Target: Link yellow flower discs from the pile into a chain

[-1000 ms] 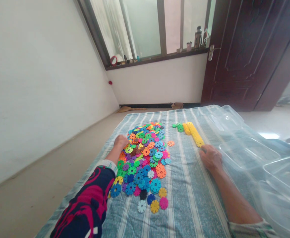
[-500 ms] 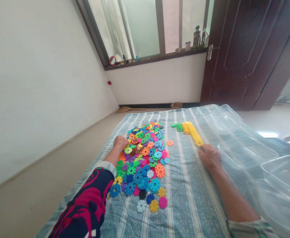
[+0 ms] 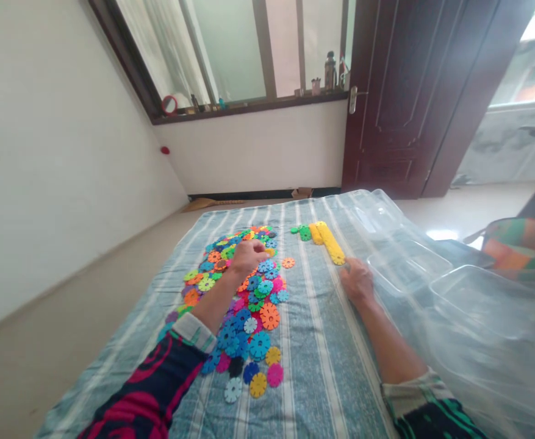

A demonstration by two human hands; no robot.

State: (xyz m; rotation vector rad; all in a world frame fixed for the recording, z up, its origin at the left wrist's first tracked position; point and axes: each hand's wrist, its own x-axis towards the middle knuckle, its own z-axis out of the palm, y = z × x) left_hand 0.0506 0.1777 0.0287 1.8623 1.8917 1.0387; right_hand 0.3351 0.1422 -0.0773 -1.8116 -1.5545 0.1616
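My left hand [image 3: 249,255] is over the heap of colourful notched plastic discs [image 3: 269,317], pinching a yellow disc [image 3: 270,252] at its fingertips. Yellow discs stand on edge, packed into a long row [image 3: 330,242] on the cloth. My right hand [image 3: 357,280] is closed at the near end of this row, fingertips touching its last disc and partly out of sight. Beside the long row lie a shorter yellow row [image 3: 315,233] and a small green group of discs [image 3: 304,232]. A single orange disc [image 3: 288,263] lies between the heap and the rows.
Several clear plastic containers [image 3: 409,266] stand along the right side of the striped cloth [image 3: 315,341]. Loose discs, among them a pink one [image 3: 275,375], lie at the heap's near edge. Behind are a windowsill with small items and a dark red door [image 3: 395,91].
My left hand has moved right from the heap's left edge to its right side, and a yellow disc now shows in its fingers. My right hand stays at the row's end. The view has shifted right.
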